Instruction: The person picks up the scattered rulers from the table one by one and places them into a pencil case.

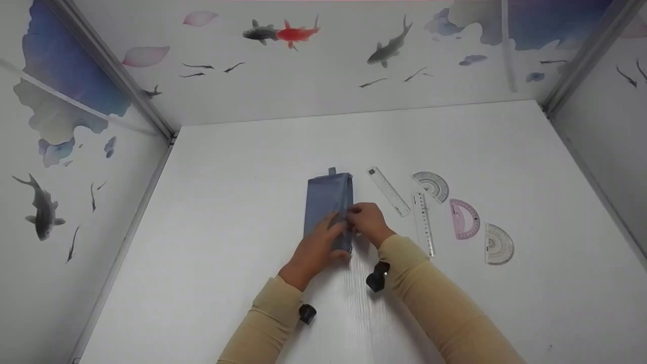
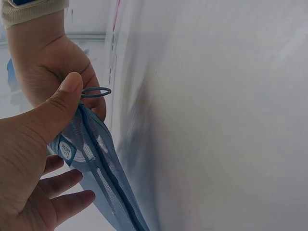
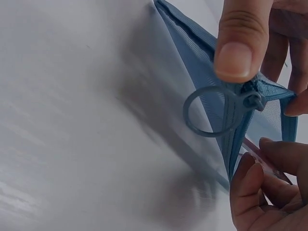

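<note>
The left hand [image 1: 316,247] and right hand [image 1: 371,221] gripped one blue pouch [image 1: 322,199]; two rulers [image 1: 388,191] and three protractors [image 1: 499,244] lay nearer the surface's [image 1: 212,217] right edge.

Downward head view, 2 wrist closeups

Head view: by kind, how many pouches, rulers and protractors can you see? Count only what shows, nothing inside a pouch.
Blue pouch: 1
Rulers: 2
Protractors: 3
Total: 6
</note>
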Motion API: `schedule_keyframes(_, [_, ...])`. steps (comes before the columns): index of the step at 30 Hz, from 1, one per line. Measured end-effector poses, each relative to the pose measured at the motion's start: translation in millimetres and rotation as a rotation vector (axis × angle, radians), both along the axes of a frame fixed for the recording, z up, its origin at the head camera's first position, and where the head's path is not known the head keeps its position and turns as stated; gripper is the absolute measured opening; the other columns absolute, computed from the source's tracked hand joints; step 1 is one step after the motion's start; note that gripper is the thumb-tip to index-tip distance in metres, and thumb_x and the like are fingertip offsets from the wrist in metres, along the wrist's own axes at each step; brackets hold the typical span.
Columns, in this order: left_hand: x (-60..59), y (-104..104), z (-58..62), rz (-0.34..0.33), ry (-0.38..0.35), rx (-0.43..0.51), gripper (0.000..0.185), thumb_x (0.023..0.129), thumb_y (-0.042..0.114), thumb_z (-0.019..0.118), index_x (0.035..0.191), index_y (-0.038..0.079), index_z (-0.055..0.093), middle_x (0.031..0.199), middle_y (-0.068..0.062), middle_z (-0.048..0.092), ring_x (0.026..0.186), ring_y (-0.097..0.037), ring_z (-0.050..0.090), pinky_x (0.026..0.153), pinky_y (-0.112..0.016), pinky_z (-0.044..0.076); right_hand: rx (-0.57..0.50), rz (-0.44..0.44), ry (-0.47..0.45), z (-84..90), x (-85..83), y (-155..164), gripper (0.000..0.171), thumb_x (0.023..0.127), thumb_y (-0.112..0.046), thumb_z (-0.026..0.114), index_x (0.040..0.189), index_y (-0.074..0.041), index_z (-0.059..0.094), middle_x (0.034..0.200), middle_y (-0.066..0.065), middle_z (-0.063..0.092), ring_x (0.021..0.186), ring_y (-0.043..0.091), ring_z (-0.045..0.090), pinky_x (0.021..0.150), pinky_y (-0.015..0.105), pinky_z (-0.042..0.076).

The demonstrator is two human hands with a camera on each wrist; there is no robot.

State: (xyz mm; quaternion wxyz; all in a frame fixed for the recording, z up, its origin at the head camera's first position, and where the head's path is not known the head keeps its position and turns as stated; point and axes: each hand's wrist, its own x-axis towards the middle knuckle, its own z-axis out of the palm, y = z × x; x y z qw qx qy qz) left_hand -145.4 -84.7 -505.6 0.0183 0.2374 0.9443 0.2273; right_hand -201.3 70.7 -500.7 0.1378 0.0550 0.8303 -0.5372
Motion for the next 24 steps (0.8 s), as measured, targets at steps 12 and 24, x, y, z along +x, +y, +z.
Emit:
schedule_keyframes(12, [-0.5,1.2,0.0,0.006,0.014,-0.021,0.059,0.081,0.034,0.076,0.131,0.015,0.052,0.15,-0.015,0.035,0.123,-0.033,0.052,0.086,-0.041,0.053,-0.033,-0.004,-0.019,-0.3,-1.3,-0.3,0.033,0.09,-0.006,0.059,0.119,0.007,0.063,0.099,0.019,0.068,0.075,0.016,0.061,0.062,0.025,0.05])
schedule_keyframes(24, [0.7,1.7,1.8,0.01,0.021,-0.034,0.058,0.08,0.033,0.077,0.129,0.013,0.053,0.149,-0.016,0.036,0.122,-0.034,0.053,0.085,-0.04,0.053,-0.004,0.023,0.044,3.6,-0.7,3.4,0.035,0.088,-0.009,0.063,0.12,0.004,0.064,0.106,0.017,0.068,0.077,0.017,0.063,0.065,0.027,0.051])
